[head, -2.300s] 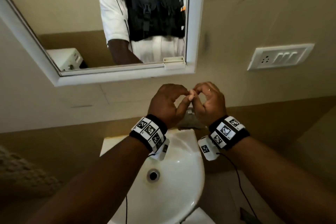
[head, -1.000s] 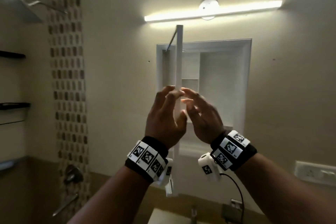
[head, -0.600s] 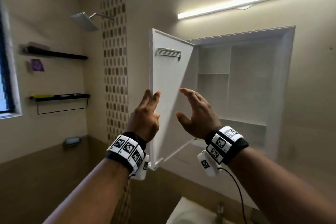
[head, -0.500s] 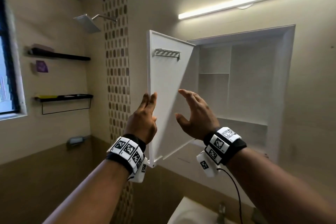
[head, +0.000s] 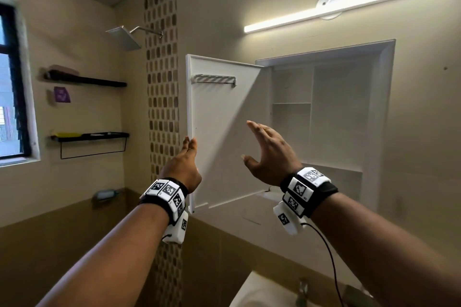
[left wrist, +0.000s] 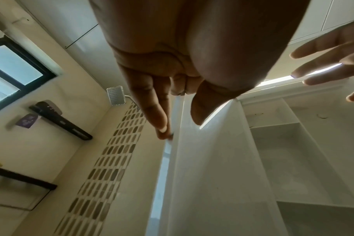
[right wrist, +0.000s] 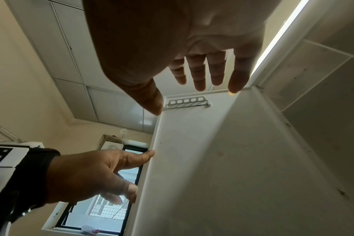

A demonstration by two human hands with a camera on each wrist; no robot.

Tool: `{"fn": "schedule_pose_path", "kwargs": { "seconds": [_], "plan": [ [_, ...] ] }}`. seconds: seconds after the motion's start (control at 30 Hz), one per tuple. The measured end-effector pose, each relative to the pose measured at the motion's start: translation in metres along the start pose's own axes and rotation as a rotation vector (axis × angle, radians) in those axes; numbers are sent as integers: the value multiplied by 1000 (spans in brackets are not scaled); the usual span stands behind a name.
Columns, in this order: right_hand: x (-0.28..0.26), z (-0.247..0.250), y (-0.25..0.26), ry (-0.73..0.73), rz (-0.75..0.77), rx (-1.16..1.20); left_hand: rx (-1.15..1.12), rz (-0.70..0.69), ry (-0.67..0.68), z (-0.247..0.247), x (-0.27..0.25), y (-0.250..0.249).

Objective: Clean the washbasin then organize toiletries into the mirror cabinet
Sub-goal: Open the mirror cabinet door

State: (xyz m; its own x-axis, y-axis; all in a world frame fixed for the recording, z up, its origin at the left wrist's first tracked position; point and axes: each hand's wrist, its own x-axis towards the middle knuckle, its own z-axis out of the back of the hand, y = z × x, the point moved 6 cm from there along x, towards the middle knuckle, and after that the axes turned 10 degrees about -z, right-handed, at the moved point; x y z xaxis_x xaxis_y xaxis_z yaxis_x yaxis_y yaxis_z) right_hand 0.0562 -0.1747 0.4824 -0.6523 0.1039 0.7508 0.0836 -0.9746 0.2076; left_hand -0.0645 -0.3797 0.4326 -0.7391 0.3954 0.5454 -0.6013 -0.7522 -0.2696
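Note:
The white mirror cabinet (head: 384, 107) stands open in the wall, and its shelves hold nothing that I can see. Its door (head: 219, 132) is swung out to the left with a small rack (head: 214, 78) near the top of its inner face. My left hand (head: 190, 143) holds the door's free edge, fingers on the mirror side and thumb on the inner side (left wrist: 180, 126). In front of the door's inner face my right hand (head: 257, 142) hangs with spread fingers, touching nothing (right wrist: 178, 99). A corner of the white washbasin (head: 259, 291) shows at the bottom.
Two black wall shelves (head: 87, 81) hang at the left beside a window (head: 10, 82), with a purple item (head: 61, 95) between them. A shower head (head: 124, 36) juts out above. A tap (head: 301, 289) stands at the basin. A light bar (head: 349, 7) glows above the cabinet.
The mirror door was shut with both hands together above the basin. It now stands swung open to the left, held at its edge by my left hand. My right hand has come off it.

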Motion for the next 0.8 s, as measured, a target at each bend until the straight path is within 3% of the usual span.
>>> {"fn": "schedule_pose_path", "kwargs": {
  "seconds": [0.17, 0.27, 0.47, 0.63, 0.8],
  "plan": [
    [-3, -6, 2, 33, -8, -10, 95, 18, 64, -8, 0, -2],
    [-4, -10, 3, 42, -16, 3, 29, 4, 83, -14, -1, -5],
    [-12, -34, 13, 68, -12, 50, -17, -101, -109, -2, -24, 3],
    [-34, -90, 53, 156, 14, 162, 12, -61, -136, 3, -66, 39],
    [-52, -151, 126, 210, 92, 253, 36, 37, -157, 12, -115, 110]
  ]
}}
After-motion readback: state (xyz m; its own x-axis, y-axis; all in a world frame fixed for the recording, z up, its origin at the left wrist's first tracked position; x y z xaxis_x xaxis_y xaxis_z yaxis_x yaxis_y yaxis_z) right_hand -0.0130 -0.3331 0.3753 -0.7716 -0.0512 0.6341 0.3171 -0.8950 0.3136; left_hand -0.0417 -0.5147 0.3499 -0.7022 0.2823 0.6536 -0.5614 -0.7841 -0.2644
